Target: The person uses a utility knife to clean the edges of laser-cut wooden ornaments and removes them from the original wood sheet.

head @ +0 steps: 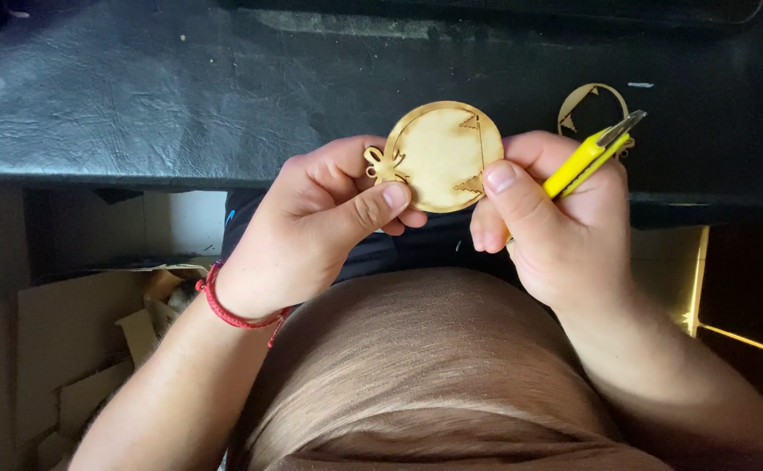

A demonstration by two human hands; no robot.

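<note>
Both hands hold a round wooden disc [441, 157] just above the edge of the black table [137, 96]. Left hand [311, 231] pinches its side, and right hand [556, 222] pinches it too while gripping a yellow cutter [589, 155]

Wooden disc [441, 157] between hands; cut-out ring [592, 106] behind, on table [137, 96].

**Around the work: black bench, cardboard scraps**

A black leather-like tabletop [181, 96] fills the upper part of the view. On it, at the far right, lies a second thin wooden cutout ring [592, 103]. Below the bench edge at lower left sit torn cardboard pieces [67, 349]. A bright yellow strip [700, 279] glows at right.
</note>
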